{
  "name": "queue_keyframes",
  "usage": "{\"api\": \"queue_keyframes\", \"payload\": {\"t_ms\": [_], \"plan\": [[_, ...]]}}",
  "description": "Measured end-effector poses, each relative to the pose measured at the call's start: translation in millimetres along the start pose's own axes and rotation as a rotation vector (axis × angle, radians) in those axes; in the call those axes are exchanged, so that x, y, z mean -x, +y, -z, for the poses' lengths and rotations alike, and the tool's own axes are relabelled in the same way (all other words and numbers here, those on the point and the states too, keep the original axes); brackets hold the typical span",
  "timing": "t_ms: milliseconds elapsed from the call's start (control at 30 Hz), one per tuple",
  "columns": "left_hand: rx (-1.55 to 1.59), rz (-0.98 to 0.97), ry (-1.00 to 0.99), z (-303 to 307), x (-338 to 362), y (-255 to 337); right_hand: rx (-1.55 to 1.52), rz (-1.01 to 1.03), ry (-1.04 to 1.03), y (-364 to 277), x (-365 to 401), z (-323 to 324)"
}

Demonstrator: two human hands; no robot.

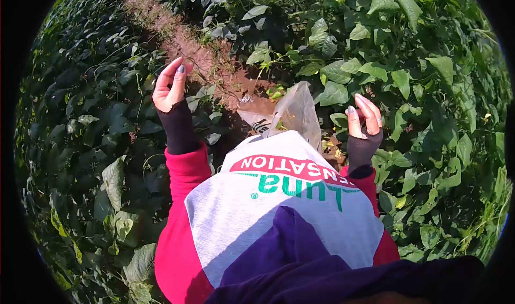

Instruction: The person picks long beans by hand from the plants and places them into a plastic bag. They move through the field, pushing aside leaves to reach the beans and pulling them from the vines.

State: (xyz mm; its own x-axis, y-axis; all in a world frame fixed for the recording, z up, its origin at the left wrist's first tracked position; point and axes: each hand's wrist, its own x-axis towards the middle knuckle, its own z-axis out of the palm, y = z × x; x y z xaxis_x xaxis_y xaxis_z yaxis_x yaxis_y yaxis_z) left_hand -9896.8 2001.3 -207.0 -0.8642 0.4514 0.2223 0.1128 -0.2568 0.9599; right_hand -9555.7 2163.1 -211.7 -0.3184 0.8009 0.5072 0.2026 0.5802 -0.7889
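Note:
My left hand (170,85) is raised over the dark leaves on the left, its fingers loosely bent and the thumb near the fingertips. I see nothing held in it. On the other side, my right hand (366,117) hovers beside green leaves (333,93), thumb and fingers apart, also with nothing visible in it. Both wrists are covered by dark fingerless sleeves. Between the hands, a translucent plastic bag (301,110) stands open in front of my waist. Its inside is mostly hidden, though a bit of yellow-green shows. A dark printed mark (261,126) lies by its left side.
Dense leafy plants (96,116) grow on the left, and more (440,89) crowd the right. A strip of reddish bare soil (198,57) runs from the upper left towards my feet. My grey shirt (289,159) and a purple cloth (289,250) cover the lower middle.

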Motion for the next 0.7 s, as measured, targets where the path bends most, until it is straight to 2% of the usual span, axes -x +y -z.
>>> {"api": "queue_keyframes", "payload": {"t_ms": [100, 200, 300, 400, 467, 567, 633, 700], "plan": [[-0.098, -0.010, 0.021, 24, -25, -1, 0.070, 0.129, -0.097, -3, -20, -36], [-0.055, 0.005, -0.002, 37, -40, -9, -0.023, 0.111, -0.213, -3, -40, -60], [0.001, 0.042, 0.021, 39, -55, -21, -0.042, 0.148, -0.228, 0, -75, -79], [0.046, 0.028, -0.011, 25, -83, -22, -0.049, 0.273, -0.201, -1, -121, -102], [-0.006, -0.043, -0.138, 6, -105, -17, -0.012, 0.377, -0.197, -7, -153, -115], [-0.064, -0.282, -0.351, -48, -147, -4, -0.030, 0.466, -0.123, -18, -197, -140], [-0.102, -0.362, -0.477, -99, -174, 11, -0.091, 0.338, -0.171, -23, -224, -155], [-0.084, -0.360, -0.655, -153, -205, 16, -0.276, 0.264, -0.086, -22, -257, -178]]}}
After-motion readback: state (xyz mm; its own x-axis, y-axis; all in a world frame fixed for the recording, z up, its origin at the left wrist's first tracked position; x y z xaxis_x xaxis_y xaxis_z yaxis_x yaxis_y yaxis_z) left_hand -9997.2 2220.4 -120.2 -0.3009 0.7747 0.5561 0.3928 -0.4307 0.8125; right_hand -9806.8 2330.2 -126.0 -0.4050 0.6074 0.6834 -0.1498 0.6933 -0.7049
